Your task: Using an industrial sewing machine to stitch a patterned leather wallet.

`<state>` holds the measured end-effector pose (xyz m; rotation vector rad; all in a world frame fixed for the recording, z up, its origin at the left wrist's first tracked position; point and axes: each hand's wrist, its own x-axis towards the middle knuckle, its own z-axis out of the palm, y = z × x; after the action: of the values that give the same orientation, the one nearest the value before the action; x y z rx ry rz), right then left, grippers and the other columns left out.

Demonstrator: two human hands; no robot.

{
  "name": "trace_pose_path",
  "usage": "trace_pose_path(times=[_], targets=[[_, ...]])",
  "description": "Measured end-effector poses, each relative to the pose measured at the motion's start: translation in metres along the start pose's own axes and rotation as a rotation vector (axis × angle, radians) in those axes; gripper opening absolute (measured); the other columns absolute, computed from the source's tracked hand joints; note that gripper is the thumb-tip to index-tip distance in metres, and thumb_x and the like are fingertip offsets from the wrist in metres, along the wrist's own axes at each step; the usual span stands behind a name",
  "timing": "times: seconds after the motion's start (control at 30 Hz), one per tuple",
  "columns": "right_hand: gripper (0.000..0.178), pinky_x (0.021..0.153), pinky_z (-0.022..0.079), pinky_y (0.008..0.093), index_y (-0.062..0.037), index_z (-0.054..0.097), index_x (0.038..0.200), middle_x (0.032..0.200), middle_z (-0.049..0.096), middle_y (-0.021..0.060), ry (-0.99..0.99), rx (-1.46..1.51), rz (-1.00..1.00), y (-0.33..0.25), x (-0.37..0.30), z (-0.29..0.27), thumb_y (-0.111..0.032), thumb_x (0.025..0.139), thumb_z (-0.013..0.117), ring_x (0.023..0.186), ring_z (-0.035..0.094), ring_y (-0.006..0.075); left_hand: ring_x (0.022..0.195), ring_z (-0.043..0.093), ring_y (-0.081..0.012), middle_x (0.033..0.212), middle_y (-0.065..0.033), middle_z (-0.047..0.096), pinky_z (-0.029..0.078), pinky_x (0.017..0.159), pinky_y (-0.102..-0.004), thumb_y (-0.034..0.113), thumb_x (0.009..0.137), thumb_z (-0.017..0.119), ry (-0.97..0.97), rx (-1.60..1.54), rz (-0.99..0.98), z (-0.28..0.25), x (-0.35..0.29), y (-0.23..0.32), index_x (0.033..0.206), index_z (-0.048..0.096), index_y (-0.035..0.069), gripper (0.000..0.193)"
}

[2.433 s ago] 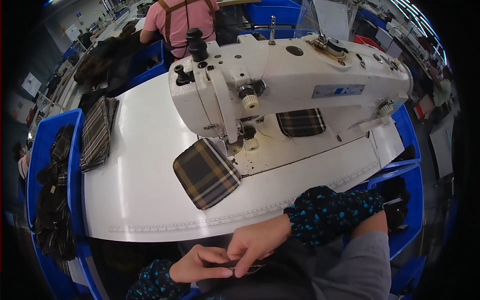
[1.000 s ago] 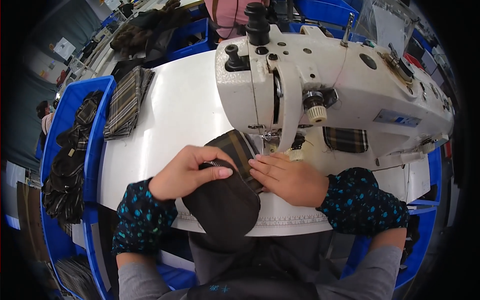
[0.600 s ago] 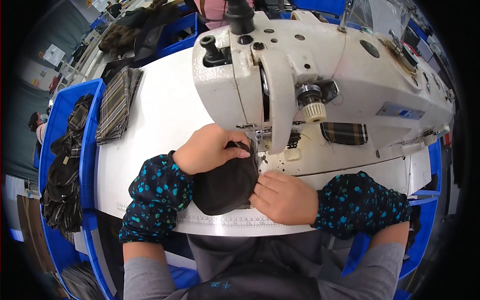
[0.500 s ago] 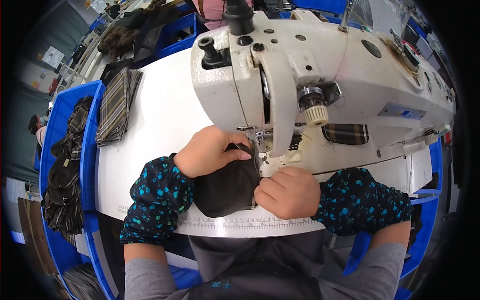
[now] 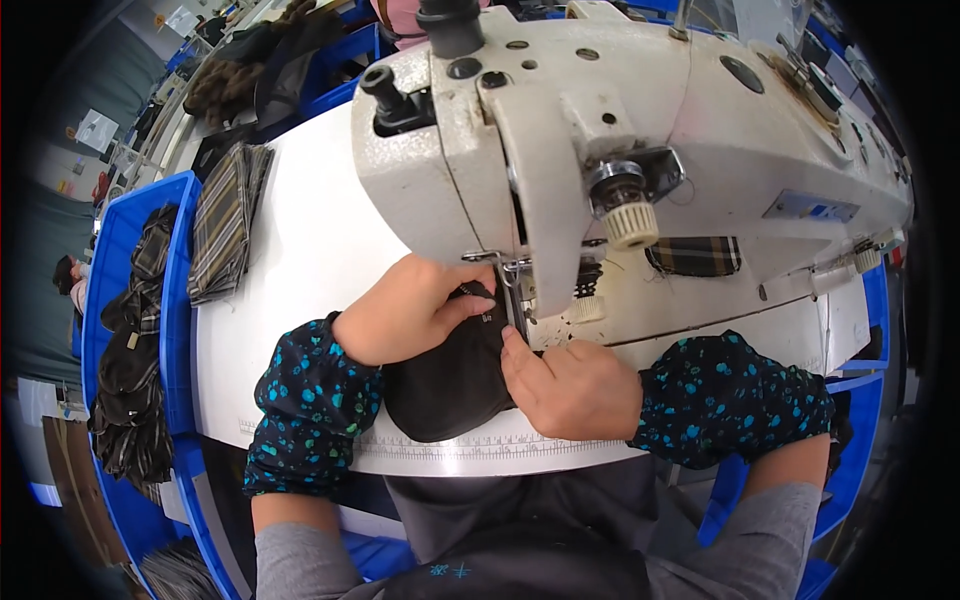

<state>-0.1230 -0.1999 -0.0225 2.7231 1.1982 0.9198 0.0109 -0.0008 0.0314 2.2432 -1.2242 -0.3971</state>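
Observation:
A dark brown fabric piece [image 5: 445, 385] with a rounded lower edge lies on the white sewing table, its right edge beneath the needle area of a white sewing machine [image 5: 420, 190]. Closed in a pinch on the upper part of the fabric, my left hand [image 5: 415, 305] sits just left of the presser foot [image 5: 510, 275]. My right hand [image 5: 570, 385] is at the fabric's right edge, its index finger pressing there below the foot and the other fingers curled. Part of the edge under the machine head is hidden.
At the left stand stacked plaid fabric pieces [image 5: 228, 225] and a blue bin [image 5: 180, 330] of dark sewn pieces. Another plaid piece [image 5: 693, 256] lies under the machine arm. A printed ruler [image 5: 470, 445] runs along the table's front edge.
My right index finger has stretched out and moved up along the fabric's right edge. My left hand keeps its pinch. The whole view has shifted slightly.

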Motion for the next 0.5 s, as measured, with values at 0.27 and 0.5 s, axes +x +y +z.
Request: trace_pose_path(times=[0.27,0.5], targets=[[0.019,0.045,0.039,0.0247,0.0033,0.071,0.085,0.095,0.072,0.0230,0.134,-0.005,-0.014,0.002,-0.002,0.003,-0.013,0.079,0.064,0.050,0.052,0.0110,0.080,0.066,-0.0277,0.090,-0.0140,0.070,0.052,0.071,-0.0368,0.027,0.088,0.078,0.177,0.013,-0.014,0.017,0.006,-0.013,0.102,0.069,0.001,0.032],[0.016,0.045,0.040,0.0247,0.0009,0.070,0.080,0.095,0.072,0.0219,0.093,0.032,0.030,0.004,-0.001,-0.007,-0.012,0.073,0.064,0.052,0.054,0.0120,0.063,0.059,-0.0251,0.077,-0.0123,0.065,0.047,0.057,-0.0378,0.031,0.084,0.081,0.208,0.157,-0.087,0.024,0.010,-0.009,0.097,0.067,0.000,0.036]])
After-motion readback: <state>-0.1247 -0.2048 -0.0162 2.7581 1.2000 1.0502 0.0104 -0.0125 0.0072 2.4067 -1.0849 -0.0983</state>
